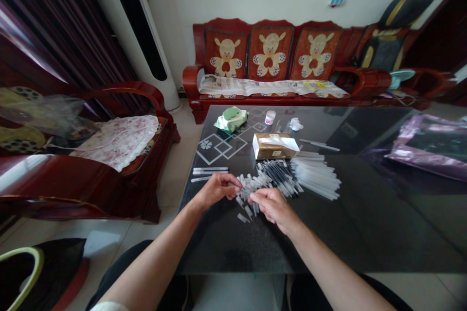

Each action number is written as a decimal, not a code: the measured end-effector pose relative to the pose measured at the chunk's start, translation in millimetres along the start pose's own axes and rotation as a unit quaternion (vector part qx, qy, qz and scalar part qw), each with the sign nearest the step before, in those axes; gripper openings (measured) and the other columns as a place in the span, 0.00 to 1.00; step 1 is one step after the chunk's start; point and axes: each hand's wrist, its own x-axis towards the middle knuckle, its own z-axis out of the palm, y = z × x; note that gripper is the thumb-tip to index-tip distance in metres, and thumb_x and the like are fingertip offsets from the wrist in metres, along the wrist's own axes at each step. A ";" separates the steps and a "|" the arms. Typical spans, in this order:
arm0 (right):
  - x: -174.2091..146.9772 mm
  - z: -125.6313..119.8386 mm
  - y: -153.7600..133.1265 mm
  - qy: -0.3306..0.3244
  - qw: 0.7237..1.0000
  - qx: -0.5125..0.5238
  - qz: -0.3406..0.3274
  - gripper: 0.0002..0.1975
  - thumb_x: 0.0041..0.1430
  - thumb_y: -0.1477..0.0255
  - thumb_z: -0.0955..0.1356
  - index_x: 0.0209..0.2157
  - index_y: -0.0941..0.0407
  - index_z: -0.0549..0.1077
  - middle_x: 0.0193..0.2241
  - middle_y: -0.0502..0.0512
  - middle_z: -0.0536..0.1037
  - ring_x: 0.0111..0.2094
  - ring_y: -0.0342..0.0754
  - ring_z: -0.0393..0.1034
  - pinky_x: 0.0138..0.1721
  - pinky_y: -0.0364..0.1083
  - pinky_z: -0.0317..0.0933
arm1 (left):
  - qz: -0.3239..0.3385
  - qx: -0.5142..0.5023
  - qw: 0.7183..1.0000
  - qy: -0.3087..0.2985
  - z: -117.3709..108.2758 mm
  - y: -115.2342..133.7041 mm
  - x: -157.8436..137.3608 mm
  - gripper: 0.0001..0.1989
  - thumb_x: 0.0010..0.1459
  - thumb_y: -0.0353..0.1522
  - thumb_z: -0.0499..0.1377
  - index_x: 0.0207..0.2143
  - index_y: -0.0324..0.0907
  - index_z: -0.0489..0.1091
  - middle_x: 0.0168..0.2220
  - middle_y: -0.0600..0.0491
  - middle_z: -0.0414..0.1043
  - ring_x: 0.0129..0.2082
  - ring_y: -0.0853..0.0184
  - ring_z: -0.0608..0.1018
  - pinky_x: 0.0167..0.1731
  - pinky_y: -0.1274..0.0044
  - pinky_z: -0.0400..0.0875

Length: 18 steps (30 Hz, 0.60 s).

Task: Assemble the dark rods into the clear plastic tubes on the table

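Note:
My left hand (219,189) is closed, thumb and forefinger pinched at the left side of a pile of white pen caps (257,182). Close by, my right hand (274,208) pinches too, its fingertips over the near part of that pile. Whatever sits between the fingertips of either hand is too small to make out. Behind the right hand lies a bundle of dark-tipped pen refills (277,175). Right of those, clear white pen barrels (316,175) are stacked. A few assembled pens (210,171) lie in a row left of my left hand.
A tissue box (275,146) stands behind the refills. Farther back are a wet-wipes pack (231,119), a small jar (270,117) and a crumpled tissue (296,124). A purple plastic bag (430,150) covers the table's right side. Red wooden seats surround the dark table (365,233).

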 end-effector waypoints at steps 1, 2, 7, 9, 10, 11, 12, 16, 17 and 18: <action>0.5 -1.0 0.9 -0.005 1.000 -0.012 -0.002 0.20 0.54 0.56 0.67 0.31 0.61 0.75 0.12 0.41 0.56 0.11 0.34 0.44 0.11 0.37 0.38 | 0.012 0.059 0.998 -0.021 -1.8 3.4 -1.1 0.13 0.49 0.37 0.65 0.34 0.36 0.76 0.23 0.53 0.72 0.22 0.71 0.72 0.24 0.80 0.65; 1.3 -2.3 1.8 -0.007 1.000 -0.025 -0.008 0.20 0.55 0.56 0.66 0.31 0.61 0.75 0.12 0.41 0.57 0.11 0.34 0.45 0.11 0.37 0.39 | 0.028 0.121 0.992 -0.035 -4.1 6.7 -2.0 0.12 0.50 0.36 0.63 0.35 0.36 0.76 0.24 0.52 0.73 0.23 0.71 0.72 0.25 0.80 0.65; 7.9 -18.0 4.4 0.065 0.987 -0.128 -0.074 0.18 0.58 0.59 0.64 0.30 0.60 0.75 0.15 0.47 0.68 0.13 0.38 0.57 0.15 0.39 0.50 | 0.067 0.399 0.913 0.055 -34.1 16.0 -6.4 0.08 0.53 0.30 0.57 0.34 0.42 0.77 0.33 0.53 0.77 0.34 0.67 0.76 0.35 0.79 0.65; 10.3 -27.8 4.0 0.100 0.978 -0.158 -0.093 0.17 0.58 0.60 0.63 0.32 0.60 0.75 0.16 0.48 0.70 0.13 0.39 0.60 0.16 0.39 0.53 | 0.037 0.460 0.878 0.128 -52.9 15.2 -8.1 0.09 0.54 0.30 0.56 0.35 0.43 0.76 0.34 0.53 0.77 0.34 0.66 0.76 0.37 0.78 0.65; 11.1 -32.4 3.7 0.110 0.975 -0.166 -0.097 0.17 0.58 0.61 0.63 0.33 0.60 0.75 0.16 0.48 0.70 0.13 0.40 0.61 0.17 0.40 0.54 | 0.016 0.483 0.863 0.146 -61.5 14.1 -8.9 0.09 0.54 0.31 0.55 0.34 0.43 0.76 0.34 0.54 0.77 0.34 0.65 0.76 0.37 0.78 0.65; 11.5 -36.4 3.3 0.116 0.974 -0.170 -0.099 0.17 0.58 0.61 0.62 0.33 0.60 0.75 0.16 0.48 0.71 0.13 0.40 0.61 0.17 0.40 0.54 | -0.002 0.498 0.854 0.154 -69.0 12.6 -9.5 0.09 0.54 0.31 0.55 0.34 0.44 0.75 0.34 0.54 0.78 0.35 0.65 0.77 0.37 0.78 0.65; 11.6 -39.8 2.9 0.120 0.972 -0.173 -0.101 0.17 0.59 0.62 0.62 0.33 0.60 0.75 0.15 0.48 0.71 0.13 0.40 0.61 0.17 0.40 0.54 | -0.018 0.509 0.845 0.163 -74.8 11.0 -10.0 0.09 0.54 0.31 0.55 0.34 0.44 0.75 0.35 0.53 0.78 0.36 0.65 0.77 0.37 0.78 0.65; 9.5 -46.7 0.8 0.131 0.967 -0.189 -0.114 0.16 0.58 0.63 0.62 0.31 0.59 0.74 0.15 0.48 0.71 0.13 0.40 0.61 0.17 0.40 0.54 | -0.076 0.548 0.813 0.183 -82.4 5.5 -11.2 0.08 0.54 0.31 0.55 0.34 0.44 0.74 0.36 0.51 0.77 0.38 0.63 0.77 0.37 0.77 0.65; 8.8 -47.7 0.3 0.133 0.965 -0.194 -0.117 0.15 0.58 0.63 0.62 0.31 0.59 0.74 0.15 0.49 0.71 0.13 0.40 0.61 0.18 0.39 0.54 | -0.085 0.560 0.805 0.180 -81.8 4.5 -11.4 0.08 0.54 0.30 0.56 0.34 0.43 0.74 0.36 0.51 0.77 0.38 0.63 0.77 0.37 0.78 0.65; 8.2 -48.7 -0.2 0.136 0.964 -0.198 -0.119 0.15 0.58 0.63 0.62 0.30 0.59 0.75 0.15 0.49 0.71 0.13 0.40 0.61 0.18 0.39 0.54 | -0.093 0.570 0.798 0.173 -80.9 3.7 -11.7 0.07 0.53 0.30 0.56 0.33 0.43 0.74 0.35 0.51 0.77 0.37 0.63 0.77 0.36 0.78 0.65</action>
